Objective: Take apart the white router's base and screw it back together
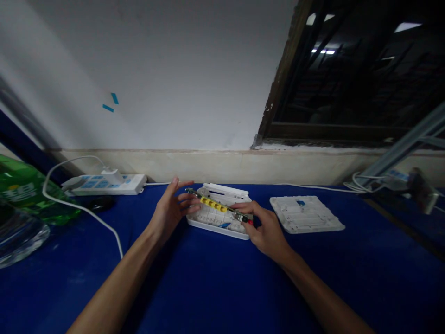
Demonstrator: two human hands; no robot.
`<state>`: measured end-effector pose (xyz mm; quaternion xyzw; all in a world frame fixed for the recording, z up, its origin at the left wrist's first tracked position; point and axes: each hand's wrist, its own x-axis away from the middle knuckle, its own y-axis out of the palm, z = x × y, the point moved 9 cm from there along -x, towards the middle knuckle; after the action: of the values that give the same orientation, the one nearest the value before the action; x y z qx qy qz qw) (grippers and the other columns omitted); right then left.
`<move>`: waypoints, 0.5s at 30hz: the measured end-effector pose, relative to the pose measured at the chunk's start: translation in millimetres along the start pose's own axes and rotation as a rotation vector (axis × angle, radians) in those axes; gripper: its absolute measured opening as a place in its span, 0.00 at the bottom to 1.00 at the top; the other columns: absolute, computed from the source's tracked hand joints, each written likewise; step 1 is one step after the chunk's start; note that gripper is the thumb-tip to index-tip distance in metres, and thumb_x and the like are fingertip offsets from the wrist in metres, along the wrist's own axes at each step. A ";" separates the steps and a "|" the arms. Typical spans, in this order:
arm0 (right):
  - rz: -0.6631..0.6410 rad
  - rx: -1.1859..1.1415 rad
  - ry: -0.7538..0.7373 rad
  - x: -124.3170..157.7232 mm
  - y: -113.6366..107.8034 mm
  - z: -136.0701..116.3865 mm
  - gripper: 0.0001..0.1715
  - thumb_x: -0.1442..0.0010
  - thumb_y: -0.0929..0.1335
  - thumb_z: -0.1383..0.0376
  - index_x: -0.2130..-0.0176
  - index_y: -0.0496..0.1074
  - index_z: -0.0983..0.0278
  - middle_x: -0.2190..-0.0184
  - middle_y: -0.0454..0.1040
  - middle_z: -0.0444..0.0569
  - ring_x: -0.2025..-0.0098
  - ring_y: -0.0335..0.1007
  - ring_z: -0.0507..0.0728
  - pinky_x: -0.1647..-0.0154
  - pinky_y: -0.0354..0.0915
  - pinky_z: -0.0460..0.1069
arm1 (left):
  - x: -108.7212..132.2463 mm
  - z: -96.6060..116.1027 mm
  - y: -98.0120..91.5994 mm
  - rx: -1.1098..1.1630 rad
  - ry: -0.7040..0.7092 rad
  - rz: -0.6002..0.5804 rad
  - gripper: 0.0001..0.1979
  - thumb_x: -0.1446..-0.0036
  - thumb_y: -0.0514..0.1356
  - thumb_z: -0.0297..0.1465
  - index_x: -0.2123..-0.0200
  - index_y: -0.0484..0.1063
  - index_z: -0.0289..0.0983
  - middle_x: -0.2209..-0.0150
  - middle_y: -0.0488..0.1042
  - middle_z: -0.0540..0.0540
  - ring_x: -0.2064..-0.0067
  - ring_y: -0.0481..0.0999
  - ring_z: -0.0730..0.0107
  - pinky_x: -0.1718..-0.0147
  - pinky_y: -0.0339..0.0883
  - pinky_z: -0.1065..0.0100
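centred on the blue table [208,287]: an open white housing [215,226], lying flat, ribbed inside facing up. just above the housing, slanting from its back left corner down to its front right corner: a yellow strip [213,204], metal at both ends, a bit of red at the right end.

at the right end of the housing: right hand [266,229], thumb and forefinger pinched shut on the strip's red-tipped end, other fingers curled under. at the left end of the housing: left hand [170,208], fingers spread and loosely fanned, tips close to the strip's metal left end; cannot tell whether touching it.

right of the housing and just apart from it: a white cover plate [306,214], flat on the table, small blue mark near its back edge. left of the housing, back against the wall [174,93]: a white power strip [107,184] with blue-marked sockets and a plug in it. from there, a white cable [120,248] looping forward, well left of the housing. far left of the housing: a green bottle [28,195], cut off by the frame edge. beyond the housing, up and to the right: a dark window [347,93].
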<state>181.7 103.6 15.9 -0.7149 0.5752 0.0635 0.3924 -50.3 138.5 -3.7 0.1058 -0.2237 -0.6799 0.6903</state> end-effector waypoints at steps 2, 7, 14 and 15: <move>-0.029 -0.041 -0.043 0.2 1.0 -1.9 0.21 0.47 0.65 0.79 0.57 0.69 0.58 0.49 0.80 0.49 0.48 0.78 0.60 0.48 0.72 0.55 | 0.4 -1.4 -0.7 0.040 -0.019 0.018 0.25 0.48 0.69 0.43 0.50 0.74 0.35 0.70 0.77 0.46 0.68 0.79 0.64 0.67 0.75 0.65; -0.053 0.014 -0.113 -1.6 1.2 -6.0 0.31 0.53 0.62 0.82 0.54 0.70 0.57 0.48 0.78 0.49 0.44 0.74 0.59 0.42 0.69 0.57 | 0.2 -3.8 -5.4 -0.009 -0.022 0.051 0.26 0.55 0.68 0.32 0.50 0.74 0.37 0.67 0.77 0.49 0.70 0.76 0.68 0.72 0.72 0.69; -0.046 0.182 -0.168 -2.9 2.9 -10.8 0.22 0.38 0.65 0.77 0.49 0.71 0.56 0.45 0.75 0.51 0.38 0.68 0.60 0.36 0.64 0.62 | 0.1 -7.8 -10.0 -0.051 -0.042 0.080 0.35 0.62 0.61 0.26 0.45 0.71 0.38 0.67 0.78 0.46 0.69 0.77 0.60 0.73 0.68 0.67; -0.048 0.200 -0.172 -3.1 3.3 -11.3 0.22 0.37 0.65 0.77 0.49 0.71 0.56 0.44 0.74 0.51 0.37 0.67 0.60 0.35 0.64 0.63 | -0.2 -8.5 -10.5 -0.044 -0.041 0.085 0.34 0.62 0.61 0.26 0.45 0.72 0.38 0.66 0.79 0.46 0.69 0.77 0.60 0.72 0.69 0.66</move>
<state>173.7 98.7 23.7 -0.6778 0.5257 0.0577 0.5108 -55.8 136.8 -15.9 0.0670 -0.2269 -0.6569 0.7159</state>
